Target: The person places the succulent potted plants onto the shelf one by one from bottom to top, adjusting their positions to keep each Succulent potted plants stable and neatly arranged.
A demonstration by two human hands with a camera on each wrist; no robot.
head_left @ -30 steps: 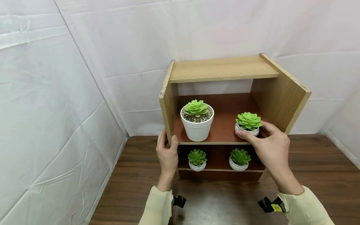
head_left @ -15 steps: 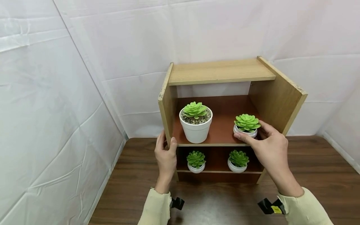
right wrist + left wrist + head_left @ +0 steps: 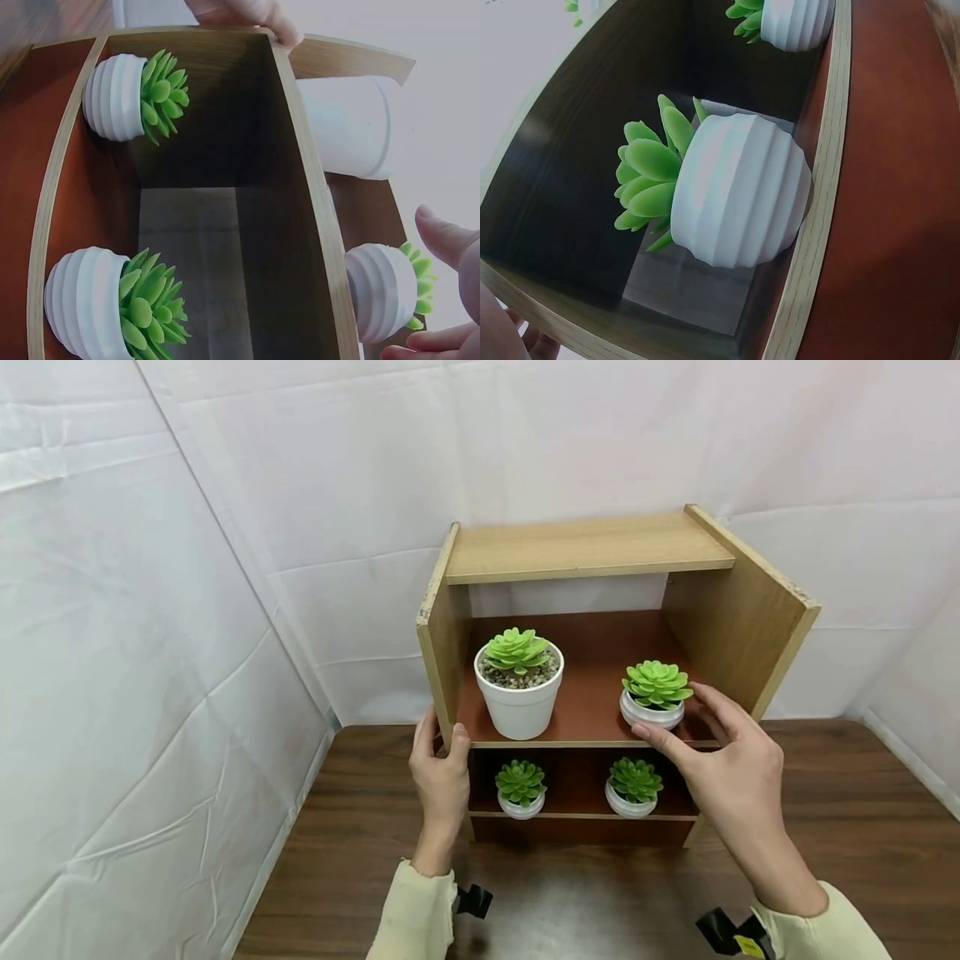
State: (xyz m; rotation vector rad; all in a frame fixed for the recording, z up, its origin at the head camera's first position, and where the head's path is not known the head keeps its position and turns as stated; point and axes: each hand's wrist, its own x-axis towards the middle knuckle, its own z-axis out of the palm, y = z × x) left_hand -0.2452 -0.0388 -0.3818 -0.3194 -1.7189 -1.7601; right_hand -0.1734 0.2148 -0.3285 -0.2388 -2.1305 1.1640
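Note:
My left hand grips the left side panel of a small wooden shelf, thumb on the front edge and fingers outside. On the upper board's right, a small potted succulent in a white ribbed pot stands near the front edge. Around it my right hand is spread, its fingers loosened; in the right wrist view the thumb stands apart from the pot. A larger white pot with a succulent and gravel sits at the upper left.
Two more small succulents, a left one and a right one, stand on the lower board in white ribbed pots. The shelf rests on a dark wooden table. White cloth hangs behind and at the sides.
My right thumb and fingers have spread from the small succulent pot, and that hand has drawn slightly right. The pot stays on the upper board; my left hand keeps its grip.

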